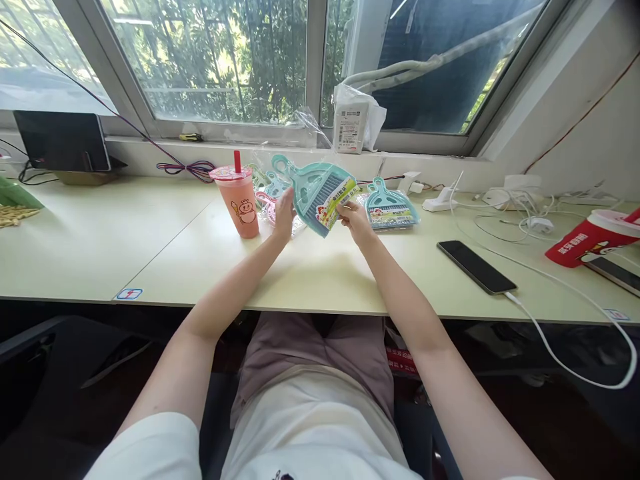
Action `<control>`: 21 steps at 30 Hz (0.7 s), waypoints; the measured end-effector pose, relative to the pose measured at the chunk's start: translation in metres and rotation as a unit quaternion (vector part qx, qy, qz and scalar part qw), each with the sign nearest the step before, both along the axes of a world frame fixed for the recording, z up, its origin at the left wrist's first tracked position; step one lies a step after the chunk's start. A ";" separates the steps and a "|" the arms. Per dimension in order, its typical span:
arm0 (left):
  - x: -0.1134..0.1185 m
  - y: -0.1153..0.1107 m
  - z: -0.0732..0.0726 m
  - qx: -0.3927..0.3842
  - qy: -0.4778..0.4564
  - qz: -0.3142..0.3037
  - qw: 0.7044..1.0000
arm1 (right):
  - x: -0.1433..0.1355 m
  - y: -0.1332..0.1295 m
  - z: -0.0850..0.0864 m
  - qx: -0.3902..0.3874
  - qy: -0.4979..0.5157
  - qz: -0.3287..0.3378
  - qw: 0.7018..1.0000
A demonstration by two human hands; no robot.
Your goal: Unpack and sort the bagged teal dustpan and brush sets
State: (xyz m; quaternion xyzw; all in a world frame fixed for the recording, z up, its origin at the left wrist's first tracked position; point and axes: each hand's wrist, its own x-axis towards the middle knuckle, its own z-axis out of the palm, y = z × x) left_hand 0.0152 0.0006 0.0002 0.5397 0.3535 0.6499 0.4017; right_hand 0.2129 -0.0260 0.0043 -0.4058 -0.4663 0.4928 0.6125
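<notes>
Seen from above, a seated person holds a teal mini dustpan and brush set (316, 193) up over a pale desk (150, 247), tilted with its handle toward the window. The left hand (284, 215) grips its left edge, fingers closed on it; the right hand (354, 219) pinches the lower right corner by the paper label. A second teal set (390, 208) lies flat just right of the hands. A pink drink cup with a red straw (239, 200) stands just left. A black phone (476, 267) lies further right, plugged into a white cable (575, 293).
</notes>
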 end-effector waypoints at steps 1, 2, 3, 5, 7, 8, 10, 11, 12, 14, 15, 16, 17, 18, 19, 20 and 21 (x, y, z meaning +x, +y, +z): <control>0.004 -0.002 -0.004 -0.017 -0.024 -0.009 1.000 | -0.002 -0.001 0.001 -0.008 -0.010 -0.004 1.000; 0.008 -0.005 -0.008 -0.033 -0.051 -0.018 0.998 | -0.003 -0.003 0.003 -0.017 -0.015 -0.012 1.000; 0.012 -0.009 -0.012 -0.046 -0.069 -0.031 0.996 | -0.003 -0.003 0.003 -0.028 -0.014 -0.024 0.999; 0.020 -0.016 -0.018 -0.065 -0.053 -0.073 0.994 | -0.003 -0.004 0.004 -0.046 -0.001 -0.049 0.998; 0.024 -0.021 -0.021 -0.083 -0.009 -0.128 0.988 | 0.000 -0.003 0.003 -0.054 0.019 -0.066 0.996; 0.025 -0.022 -0.022 -0.092 0.011 -0.152 0.984 | 0.000 -0.002 0.003 -0.055 0.026 -0.071 0.996; 0.026 -0.021 -0.023 -0.105 0.033 -0.176 0.978 | 0.001 -0.002 0.002 -0.055 0.028 -0.077 0.995; 0.026 -0.019 -0.023 -0.109 0.035 -0.178 0.977 | 0.001 -0.002 0.002 -0.056 0.027 -0.080 0.995; 0.025 -0.018 -0.023 -0.113 0.032 -0.176 0.977 | 0.000 -0.002 0.003 -0.058 0.025 -0.083 0.995; 0.023 -0.014 -0.022 -0.110 0.009 -0.171 0.979 | -0.002 -0.003 0.004 -0.060 0.026 -0.085 0.994; 0.021 -0.012 -0.021 -0.102 -0.008 -0.170 0.980 | -0.004 -0.004 0.005 -0.061 0.027 -0.085 0.994; 0.019 -0.012 -0.019 -0.090 -0.028 -0.170 0.981 | -0.005 -0.004 0.006 -0.061 0.026 -0.084 0.994; 0.017 -0.011 -0.018 -0.076 -0.046 -0.169 0.981 | -0.006 -0.004 0.006 -0.061 0.024 -0.082 0.994; 0.014 -0.011 -0.015 -0.065 -0.061 -0.166 0.982 | -0.007 -0.004 0.007 -0.060 0.021 -0.080 0.995; 0.012 -0.012 -0.013 -0.057 -0.071 -0.160 0.983 | -0.009 -0.004 0.007 -0.058 0.018 -0.077 0.995; 0.010 -0.013 -0.011 -0.054 -0.079 -0.151 0.984 | -0.011 -0.005 0.006 -0.054 0.014 -0.075 0.996; 0.009 -0.015 -0.009 -0.054 -0.084 -0.140 0.985 | -0.013 -0.005 0.006 -0.048 0.012 -0.074 0.996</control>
